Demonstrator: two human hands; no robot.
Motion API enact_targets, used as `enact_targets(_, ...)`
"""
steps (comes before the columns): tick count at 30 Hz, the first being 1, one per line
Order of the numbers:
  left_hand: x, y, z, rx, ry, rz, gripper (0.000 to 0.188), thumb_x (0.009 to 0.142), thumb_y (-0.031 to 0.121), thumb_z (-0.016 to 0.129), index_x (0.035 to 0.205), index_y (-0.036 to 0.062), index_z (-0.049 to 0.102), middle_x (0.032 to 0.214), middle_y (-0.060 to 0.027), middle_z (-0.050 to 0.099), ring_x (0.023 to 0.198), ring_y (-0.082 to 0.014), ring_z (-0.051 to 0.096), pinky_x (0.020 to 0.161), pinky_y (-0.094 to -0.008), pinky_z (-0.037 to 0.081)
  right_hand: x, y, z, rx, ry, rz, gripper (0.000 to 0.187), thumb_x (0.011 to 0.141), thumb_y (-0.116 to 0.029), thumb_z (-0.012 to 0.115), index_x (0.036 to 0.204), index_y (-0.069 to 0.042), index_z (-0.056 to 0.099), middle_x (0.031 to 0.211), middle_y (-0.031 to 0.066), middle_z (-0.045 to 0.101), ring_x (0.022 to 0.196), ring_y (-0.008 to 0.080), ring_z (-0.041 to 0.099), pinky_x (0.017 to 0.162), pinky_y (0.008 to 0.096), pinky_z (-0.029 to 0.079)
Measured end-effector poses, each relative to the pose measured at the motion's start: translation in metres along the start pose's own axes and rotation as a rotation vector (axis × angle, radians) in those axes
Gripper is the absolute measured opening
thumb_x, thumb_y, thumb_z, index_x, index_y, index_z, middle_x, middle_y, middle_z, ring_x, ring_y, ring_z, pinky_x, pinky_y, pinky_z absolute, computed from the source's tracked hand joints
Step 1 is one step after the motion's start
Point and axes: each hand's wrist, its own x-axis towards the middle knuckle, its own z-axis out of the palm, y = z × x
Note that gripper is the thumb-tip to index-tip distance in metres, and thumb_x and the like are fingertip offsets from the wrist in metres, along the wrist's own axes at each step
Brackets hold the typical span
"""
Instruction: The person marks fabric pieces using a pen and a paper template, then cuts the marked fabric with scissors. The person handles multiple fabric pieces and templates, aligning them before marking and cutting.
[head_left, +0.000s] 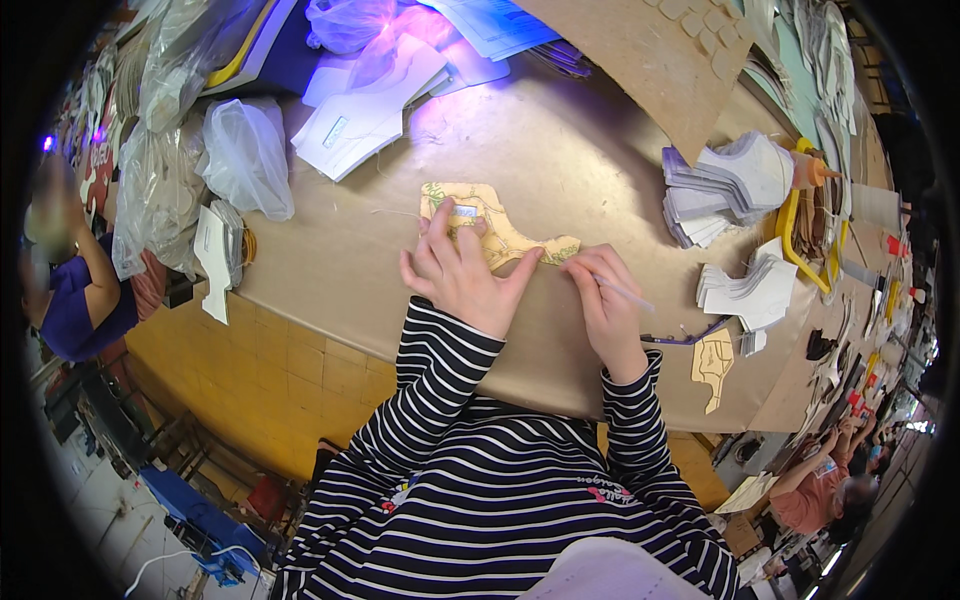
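Observation:
A yellow shaped piece (505,235) with dark lines and green markings lies flat on the brown-covered table (350,270). My left hand (462,265) rests on it, fingers spread and pressing it down near a small pale label (464,211). At the piece's narrow right end is my right hand (608,305), its fingers pinched round a thin pale pen (625,291). The pen's tip is close to the piece's edge; whether it touches cannot be made out. A smaller yellow lined piece (713,365) lies to the right, near a thin dark purple item (685,338).
Stacked white cut pieces (728,180) and another stack (750,285) stand at right, beside a yellow-handled tool (800,240) and an orange-capped bottle (815,172). Plastic bags (248,155) and white templates (365,115) lie at far left. Other people sit at both sides.

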Motion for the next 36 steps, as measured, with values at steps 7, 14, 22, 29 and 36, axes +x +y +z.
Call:
enact_targets(7,0.001,-0.001,0.002,-0.017,0.032,0.001,0.062,0.069,0.061,0.080,0.103,0.0118,0.063,0.144,-0.0110,0.048,0.132,-0.0356,0.041,0.105,-0.0660,0.022,-0.007,-0.001,-0.002,0.037,0.139,0.052,0.008,0.096,0.000,0.058,0.093,0.003,0.066,0.093,0.0136,0.062,0.083,0.0241,0.060,0.076,0.0306,0.048)
enact_targets(14,-0.002,-0.001,0.003,-0.056,0.043,-0.008,0.066,0.068,0.059,0.082,0.107,0.0084,0.063,0.144,-0.0113,0.047,0.134,-0.0343,0.040,0.108,-0.0628,0.019,-0.008,0.025,-0.047,-0.553,0.110,-0.165,0.030,0.088,0.003,0.063,0.117,-0.003,0.067,0.118,0.0138,0.064,0.112,0.0312,0.059,0.097,0.0390,0.046)
enact_targets(22,-0.006,-0.015,-0.001,-0.127,0.016,-0.009,0.053,0.083,0.039,0.076,0.123,0.0078,0.061,0.149,-0.0168,0.040,0.138,-0.0371,0.035,0.112,-0.0575,0.020,-0.073,0.014,-0.119,-0.470,-0.146,0.114,0.047,0.080,-0.001,0.072,0.127,-0.005,0.065,0.136,0.0146,0.057,0.125,0.0343,0.053,0.107,0.0421,0.041)
enact_targets(29,0.006,-0.029,-0.007,-0.159,0.105,-0.138,0.086,0.071,0.042,0.085,0.141,0.0060,0.050,0.152,-0.0226,0.034,0.139,-0.0427,0.030,0.115,-0.0542,0.024,-0.109,0.029,-0.117,-0.436,-0.081,0.084,0.030,0.077,0.002,0.074,0.106,-0.001,0.067,0.123,0.0143,0.062,0.117,0.0337,0.057,0.099,0.0414,0.046)
enact_targets(36,0.005,-0.043,-0.025,-0.293,0.121,-0.013,0.074,0.077,0.023,0.085,0.139,0.0034,0.050,0.138,-0.0209,0.052,0.129,-0.0326,0.047,0.109,-0.0437,0.038,-0.112,0.021,-0.111,-0.281,0.058,0.187,0.020,0.087,0.004,0.065,0.107,0.001,0.064,0.099,0.0151,0.064,0.095,0.0288,0.063,0.085,0.0374,0.049)
